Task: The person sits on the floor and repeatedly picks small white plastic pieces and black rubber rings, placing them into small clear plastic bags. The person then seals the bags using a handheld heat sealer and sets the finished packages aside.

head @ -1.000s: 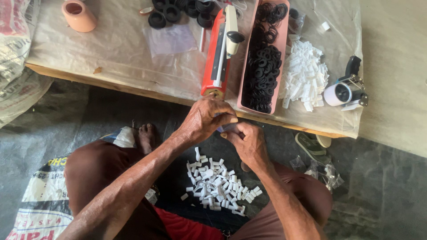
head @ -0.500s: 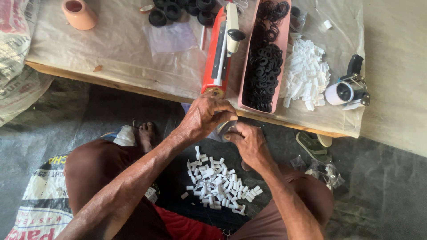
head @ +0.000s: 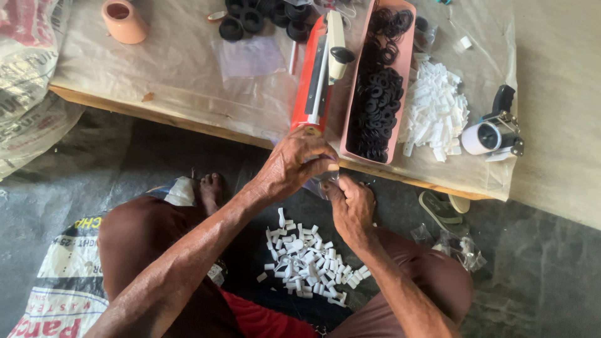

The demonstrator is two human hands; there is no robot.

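My left hand and my right hand meet just below the front edge of a low wooden board, both pinching a small clear plastic bag held between them. What is inside the bag is hidden by my fingers. Below my hands, between my knees, a heap of small white plastic pieces lies on dark cloth. Directly above my left hand stands a red heat sealer with a black knob. To its right a long pink tray holds several black rubber rings.
A pile of white plastic pieces lies right of the tray, with a white and black hand tool beyond it. A pink cup and loose black rings sit at the back. Sacks lie left; a sandal lies right.
My hands have stayed together at the board's edge, working the small bag; my right hand has shifted slightly lower. Nothing else has moved.
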